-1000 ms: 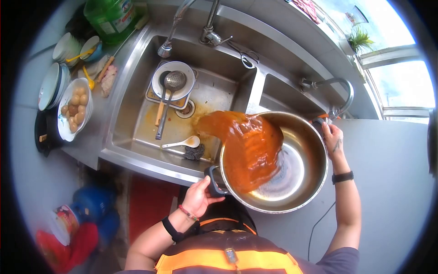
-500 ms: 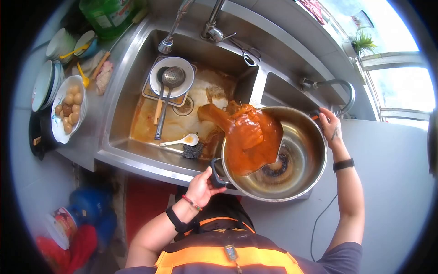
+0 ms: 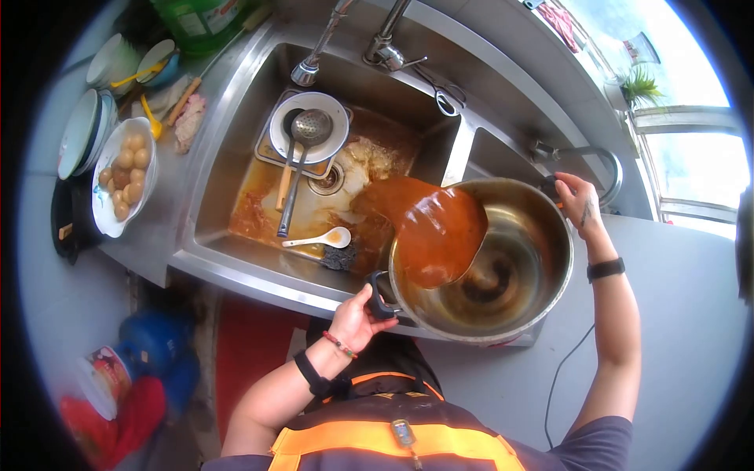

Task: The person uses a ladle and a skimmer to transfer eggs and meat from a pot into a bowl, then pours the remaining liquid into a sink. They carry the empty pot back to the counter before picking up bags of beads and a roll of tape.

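A large steel pot [image 3: 518,298] is tilted left over the sink's edge. Reddish-brown liquid [image 3: 440,231] pours from its rim into the steel sink [image 3: 228,259]. My left hand [image 3: 357,320] is closed around the black handle on the pot's near left side. At the far right, my right hand [image 3: 578,200] grips the opposite handle, which its fingers partly cover. Inside the sink, a slotted skimmer [image 3: 312,128] and another wooden-handled utensil rest on a white bowl [image 3: 339,118]. A white spoon [image 3: 318,239] lies beside a dark scouring pad [image 3: 339,257].
Left of the sink stand a white bowl of brown eggs [image 3: 126,169], stacked plates [image 3: 77,133] and a green jug [image 3: 200,23]. Faucets [image 3: 385,51] rise behind the basin. A grey counter [image 3: 667,314] with a black cord [image 3: 561,369] lies on the right.
The liquid in the pot has dropped, and its stream now runs smoother and lower into the sink. Both hands keep their grip. The whole view has shifted slightly.
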A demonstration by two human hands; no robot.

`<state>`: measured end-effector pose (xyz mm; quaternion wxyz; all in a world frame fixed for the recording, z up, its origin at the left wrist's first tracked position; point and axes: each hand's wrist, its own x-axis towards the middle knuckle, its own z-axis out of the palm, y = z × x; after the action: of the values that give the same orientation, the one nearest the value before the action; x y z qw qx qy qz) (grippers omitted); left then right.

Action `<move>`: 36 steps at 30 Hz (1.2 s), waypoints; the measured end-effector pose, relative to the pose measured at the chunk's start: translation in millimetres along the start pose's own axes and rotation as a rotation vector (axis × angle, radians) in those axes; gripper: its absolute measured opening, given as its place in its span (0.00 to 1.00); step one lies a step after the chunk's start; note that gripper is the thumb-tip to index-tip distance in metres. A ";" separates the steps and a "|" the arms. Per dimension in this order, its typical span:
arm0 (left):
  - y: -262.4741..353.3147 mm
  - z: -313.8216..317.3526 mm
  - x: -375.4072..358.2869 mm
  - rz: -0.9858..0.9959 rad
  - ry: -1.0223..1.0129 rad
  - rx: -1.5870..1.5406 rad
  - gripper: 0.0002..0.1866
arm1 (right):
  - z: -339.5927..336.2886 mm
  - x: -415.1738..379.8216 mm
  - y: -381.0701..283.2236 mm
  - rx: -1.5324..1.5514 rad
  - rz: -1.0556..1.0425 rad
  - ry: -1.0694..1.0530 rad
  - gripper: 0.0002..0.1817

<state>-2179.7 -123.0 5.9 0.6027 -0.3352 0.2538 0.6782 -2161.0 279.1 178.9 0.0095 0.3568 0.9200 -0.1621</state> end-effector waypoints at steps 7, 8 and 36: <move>0.0 4.6 4.5 -0.019 0.029 -0.089 0.16 | -8.4 26.9 -18.4 -0.181 -0.144 -0.005 0.15; -0.5 4.2 6.3 -0.031 0.020 -0.111 0.16 | -9.7 32.3 -24.0 -0.187 -0.144 -0.004 0.15; -19.8 -35.3 0.3 -0.262 -0.297 -0.505 0.12 | 18.7 98.6 -210.4 -0.727 -0.278 -0.271 0.10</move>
<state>-2154.9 -146.3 -16.0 0.6131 -0.4012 -0.0586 0.6781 -2375.1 192.0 209.3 0.2341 0.1781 0.9471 0.1283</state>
